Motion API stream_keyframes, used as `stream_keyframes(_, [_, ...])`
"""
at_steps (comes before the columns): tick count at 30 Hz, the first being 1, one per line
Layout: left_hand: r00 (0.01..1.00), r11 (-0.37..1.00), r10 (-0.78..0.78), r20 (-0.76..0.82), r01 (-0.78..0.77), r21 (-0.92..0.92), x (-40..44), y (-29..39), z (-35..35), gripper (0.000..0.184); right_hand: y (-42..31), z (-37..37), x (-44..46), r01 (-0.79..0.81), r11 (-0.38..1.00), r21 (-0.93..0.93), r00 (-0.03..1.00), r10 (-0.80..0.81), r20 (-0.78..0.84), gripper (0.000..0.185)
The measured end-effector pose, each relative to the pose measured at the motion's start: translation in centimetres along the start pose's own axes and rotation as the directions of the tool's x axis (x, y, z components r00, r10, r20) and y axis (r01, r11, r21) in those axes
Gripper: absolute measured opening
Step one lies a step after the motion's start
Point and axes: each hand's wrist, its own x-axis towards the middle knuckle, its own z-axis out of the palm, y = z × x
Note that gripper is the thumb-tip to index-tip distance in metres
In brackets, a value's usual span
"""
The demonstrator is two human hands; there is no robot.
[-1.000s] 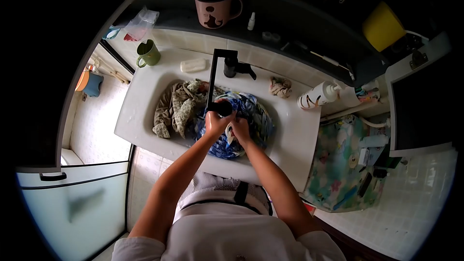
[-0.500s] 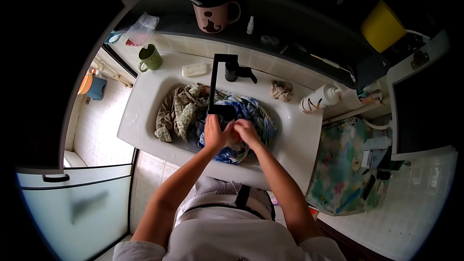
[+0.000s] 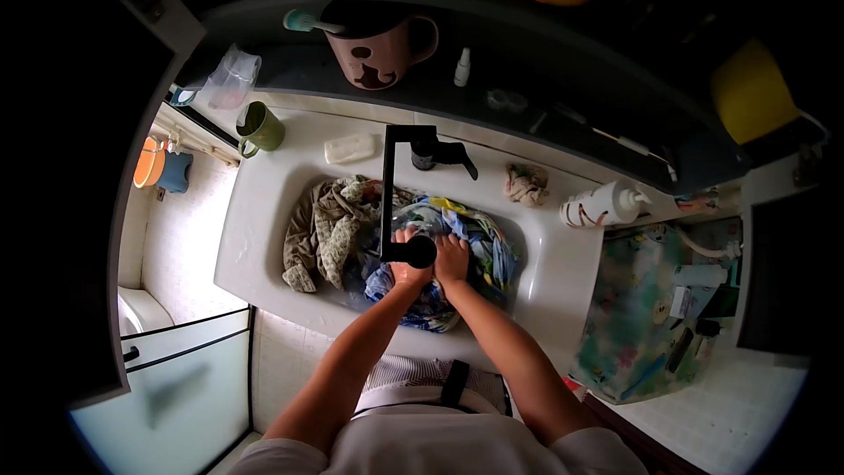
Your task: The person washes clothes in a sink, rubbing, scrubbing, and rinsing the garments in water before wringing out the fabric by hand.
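Note:
Both hands are down in the white sink (image 3: 230, 246), on a wet bundle of blue patterned cloth (image 3: 492, 251). My left hand (image 3: 410, 271) lies on the bundle under the black faucet (image 3: 387, 193), whose round spout end covers part of it; the fingers that show are stretched out. Close beside it, my right hand (image 3: 452, 259) presses on the same cloth with its fingers spread flat. A brown patterned garment (image 3: 330, 229) fills the left part of the basin, touching the blue cloth.
Along the sink's back edge are a green mug (image 3: 261, 129), a bar of soap (image 3: 349, 149), a crumpled beige cloth (image 3: 526, 184) and a white pump bottle (image 3: 602, 205). A dark shelf above carries a pink mug (image 3: 374, 54). A glass door (image 3: 189, 378) stands at lower left.
My hands were close together with curled fingers at the front of the blue cloth; now they are spread on it under the spout. The view has shifted, and yellow cloth shows at the back.

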Motion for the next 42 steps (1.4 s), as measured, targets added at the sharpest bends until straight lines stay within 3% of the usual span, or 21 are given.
stream_keyframes(1, [0.954,0.943,0.291,-0.075,-0.273,0.188,0.5,-0.9,0.6,0.034,0.1,0.6,0.2,0.011,1.0,0.009,1.0,-0.011,-0.019,0.014])
stream_keyframes(2, [0.968,0.987,0.083,0.238,-0.113,0.115,1.2,-1.7,1.5,0.046,0.3,1.1,0.5,0.028,1.0,0.013,0.999,-0.027,-0.04,0.011])
stream_keyframes(3, [0.844,0.986,-0.136,0.518,0.063,0.157,2.0,-2.4,2.2,0.058,0.4,1.6,1.0,0.015,1.0,0.018,1.0,-0.015,-0.01,0.01])
stream_keyframes(4, [0.764,0.982,-0.179,0.62,0.096,0.165,2.5,-2.6,2.4,0.059,0.3,2.3,1.5,-0.001,1.0,0.024,1.0,0.001,0.02,0.011])
stream_keyframes(8, [0.71,0.995,-0.098,0.698,0.058,0.08,3.5,-3.7,3.1,0.061,-0.1,3.7,2.5,-0.034,0.949,0.314,0.978,0.096,-0.184,0.014])
stream_keyframes(9, [0.702,0.996,-0.093,0.706,0.061,0.07,4.0,-4.0,3.5,0.062,-0.4,3.9,2.7,-0.04,0.987,0.155,0.999,0.045,-0.025,0.017])
stream_keyframes(12, [0.697,0.996,-0.089,0.712,0.067,0.058,4.5,-4.5,4.3,0.064,-0.4,6.6,2.8,-0.336,0.92,0.201,0.937,0.304,0.174,0.021])
stream_keyframes(13, [0.704,0.996,-0.087,0.705,0.071,0.052,4.6,-4.7,4.2,0.065,-0.5,6.2,2.4,-0.442,0.812,0.38,0.895,0.426,0.131,0.025])
stream_keyframes(16, [0.737,0.997,-0.079,0.671,0.077,0.032,4.4,-4.5,3.8,0.067,0.1,6.1,2.7,-0.356,0.81,0.465,0.933,0.335,0.13,0.026])
stream_keyframes(17, [0.747,0.996,-0.072,0.661,0.083,0.014,4.5,-4.5,3.4,0.068,-0.3,5.3,3.3,-0.631,0.594,0.498,0.773,0.528,0.35,0.018])
stream_keyframes(19, [0.755,0.993,-0.054,0.654,0.112,-0.048,4.5,-4.6,1.5,0.07,-0.3,1.5,2.5,-0.18,0.867,0.464,0.983,0.168,0.068,0.019])
stream_keyframes(20, [0.749,0.986,-0.029,0.662,0.128,-0.102,4.4,-5.0,0.1,0.071,-0.3,-1.3,2.2,0.07,0.918,0.391,0.997,-0.051,-0.06,0.02])
stream_keyframes(21, [0.738,0.979,-0.01,0.674,0.146,-0.145,4.1,-5.4,-1.3,0.072,-0.5,-3.8,1.8,-0.032,0.889,0.456,0.98,-0.063,0.19,0.024])
stream_keyframes(22, [0.844,0.966,0.233,0.484,-0.145,-0.214,2.5,-8.5,0.7,0.079,-0.5,-4.7,0.6,0.019,0.865,0.502,0.99,-0.085,0.109,0.031])
stream_keyframes(24, [0.778,0.944,0.318,0.542,-0.21,-0.253,1.3,-6.3,-4.3,0.083,-0.4,-5.6,-2.8,0.129,0.807,0.576,0.991,-0.118,-0.056,0.049])
stream_keyframes(26, [0.599,0.967,0.157,0.785,-0.254,0.001,0.2,-3.7,-8.5,0.091,-0.1,-6.7,-5.8,0.189,0.874,0.447,0.967,-0.244,0.068,0.069])
stream_keyframes(27, [0.62,0.939,0.227,0.751,-0.343,-0.001,-1.4,-4.9,-8.4,0.1,0.1,-7.4,-6.9,0.163,0.897,0.411,0.945,-0.262,0.197,0.084])
stream_keyframes(30, [0.672,0.854,0.382,0.635,-0.519,0.035,-3.6,-5.3,-9.1,0.104,0.1,-8.2,-7.5,0.174,0.915,0.364,0.934,-0.27,0.233,0.095])
stream_keyframes(34, [0.656,0.826,0.334,0.677,-0.549,0.125,-3.5,-6.2,-7.4,0.105,0.0,-6.2,-6.6,0.277,0.916,0.29,0.931,-0.331,0.155,0.095])
stream_keyframes(39, [0.528,0.816,0.117,0.841,-0.535,0.221,-1.9,-5.8,-5.4,0.094,0.8,-5.0,-4.9,0.291,0.955,0.047,0.852,-0.282,0.441,0.085])
stream_keyframes(42, [0.509,0.87,0.081,0.857,-0.456,0.188,-2.1,-7.2,-3.3,0.087,1.8,-2.4,-4.9,0.304,0.945,0.121,0.9,-0.327,0.287,0.087])
